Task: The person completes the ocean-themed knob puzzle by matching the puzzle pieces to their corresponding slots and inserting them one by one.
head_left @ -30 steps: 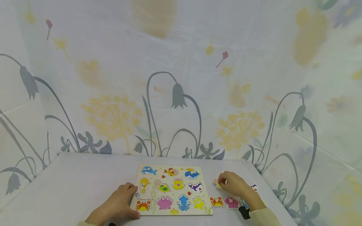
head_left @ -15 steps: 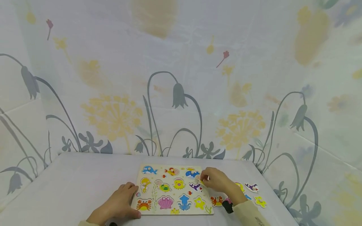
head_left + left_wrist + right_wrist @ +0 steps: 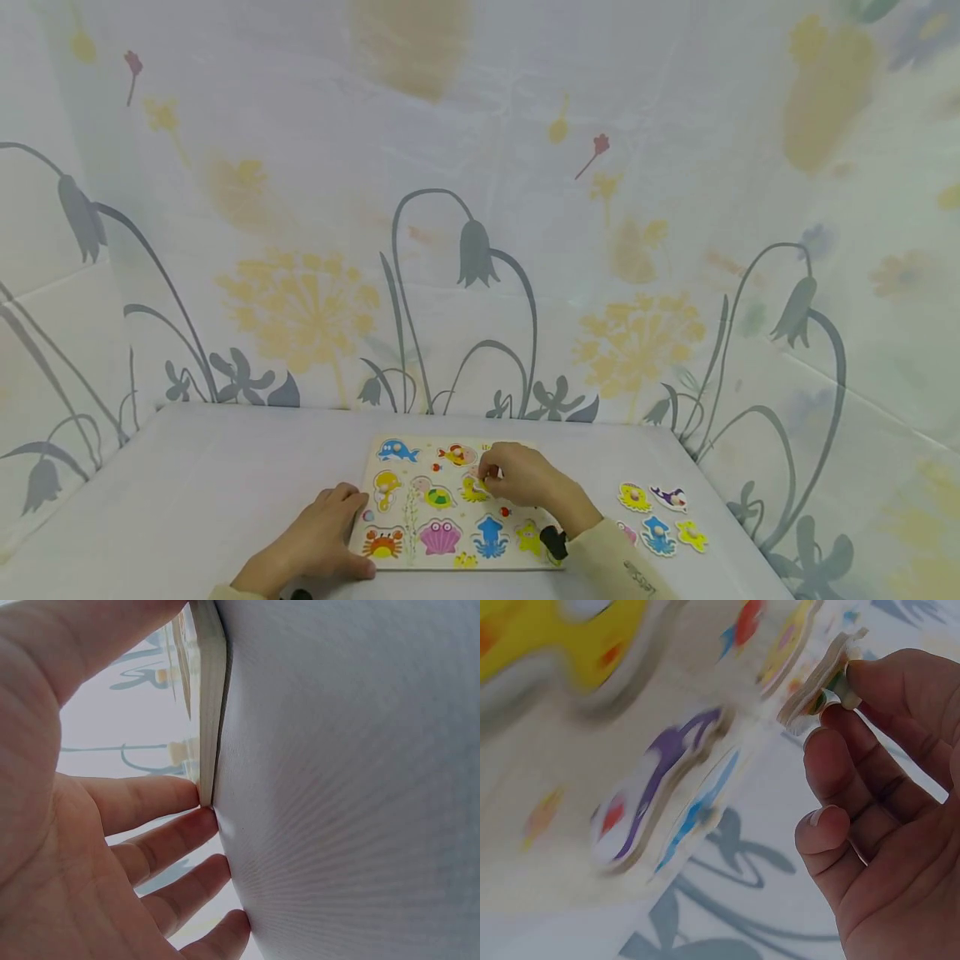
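A wooden puzzle board [image 3: 408, 563] with sea-animal pictures lies on the table. My left hand [image 3: 318, 533] rests at its left side, the thumb by the near corner. In the left wrist view, rather straight fingers [image 3: 169, 851] touch the board edge [image 3: 213, 712] and the table. Over the board, my right hand [image 3: 525, 479] pinches a knobbed puzzle piece [image 3: 817, 682] with green and yellow on it, apparently the turtle. It is tilted and clear of the board. The turtle picture [image 3: 437, 497] shows just left of that hand.
Right of the board lie loose pieces: a yellow octopus [image 3: 634, 497], a purple-and-white whale [image 3: 669, 498], a blue squid [image 3: 658, 536] and a yellow starfish [image 3: 692, 536]. My right sleeve [image 3: 618, 567] partly covers a pink piece [image 3: 627, 532]. A flower-patterned curtain [image 3: 480, 333] stands behind the table.
My right hand has carried the piece from the loose pieces on the right leftward over the board. My left hand stays at the board's left edge.
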Action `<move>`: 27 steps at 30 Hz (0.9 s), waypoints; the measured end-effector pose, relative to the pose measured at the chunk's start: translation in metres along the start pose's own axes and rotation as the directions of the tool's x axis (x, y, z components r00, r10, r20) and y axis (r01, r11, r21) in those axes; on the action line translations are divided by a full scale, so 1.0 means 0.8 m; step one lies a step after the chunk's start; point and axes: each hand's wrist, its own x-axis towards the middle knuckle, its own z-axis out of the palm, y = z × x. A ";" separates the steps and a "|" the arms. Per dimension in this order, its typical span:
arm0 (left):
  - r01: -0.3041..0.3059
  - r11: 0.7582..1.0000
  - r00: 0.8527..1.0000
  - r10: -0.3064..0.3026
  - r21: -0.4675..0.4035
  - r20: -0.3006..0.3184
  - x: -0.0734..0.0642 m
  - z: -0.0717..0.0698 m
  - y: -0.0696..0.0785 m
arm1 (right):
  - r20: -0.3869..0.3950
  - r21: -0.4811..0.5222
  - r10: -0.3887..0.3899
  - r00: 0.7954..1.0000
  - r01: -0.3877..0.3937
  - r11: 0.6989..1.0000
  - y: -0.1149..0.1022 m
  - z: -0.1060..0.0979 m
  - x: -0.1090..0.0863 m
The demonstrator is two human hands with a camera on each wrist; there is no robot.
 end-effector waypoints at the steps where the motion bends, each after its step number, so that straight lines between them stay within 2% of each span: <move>1: 0.002 1.000 1.000 -0.002 0.000 0.001 0.000 0.000 0.000 | 0.004 -0.002 -0.006 1.000 0.006 1.000 -0.005 0.001 0.003; 7: 0.011 1.000 1.000 -0.011 -0.001 0.003 0.002 0.002 -0.001 | 0.012 -0.019 -0.062 0.998 0.063 0.998 -0.028 0.007 0.019; 12: 0.005 1.000 1.000 -0.005 -0.003 -0.005 0.002 0.001 0.000 | 0.029 -0.014 -0.063 0.998 0.063 0.998 -0.044 0.015 0.029; 18: 0.008 1.000 1.000 -0.008 -0.007 -0.005 0.000 0.002 -0.001 | 0.052 -0.029 -0.097 0.994 0.099 0.995 -0.052 0.028 0.042; 27: 0.015 1.000 1.000 -0.015 -0.004 0.002 0.002 0.001 -0.002 | 0.065 -0.064 -0.072 0.995 0.076 0.995 -0.067 0.037 0.053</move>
